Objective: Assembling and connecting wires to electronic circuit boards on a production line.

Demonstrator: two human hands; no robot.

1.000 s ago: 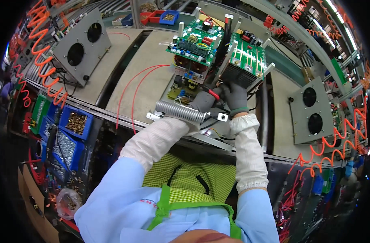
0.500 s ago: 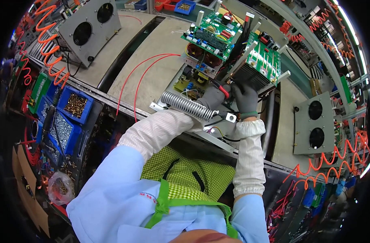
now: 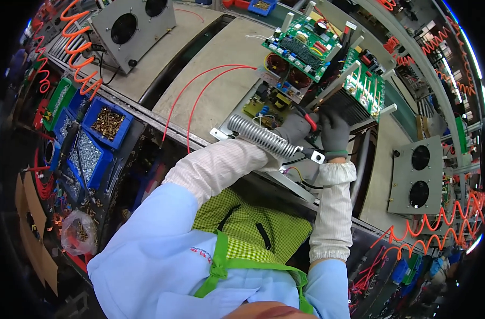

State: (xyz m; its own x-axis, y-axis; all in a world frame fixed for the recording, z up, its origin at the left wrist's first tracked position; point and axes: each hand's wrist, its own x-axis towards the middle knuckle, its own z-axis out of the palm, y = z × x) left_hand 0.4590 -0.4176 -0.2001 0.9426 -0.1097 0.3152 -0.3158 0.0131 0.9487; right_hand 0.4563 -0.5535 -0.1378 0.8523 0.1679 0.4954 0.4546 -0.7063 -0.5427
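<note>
Right of centre: my left hand (image 3: 295, 128), right hand (image 3: 335, 135) at heatsink (image 3: 353, 106), fingers' closure unclear; likely heavy, rigid; hold edges

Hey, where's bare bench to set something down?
Bare: the pale board between the dark gap and red wires, plus the pale strip left of the right-side fan panel. Crowded: around the left hand and right hand, near the metal coil and circuit boards.

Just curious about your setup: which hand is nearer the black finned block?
Right. The right hand overlaps the near side of the black finned block in this view; the left hand sits farther off, to its left.
</note>
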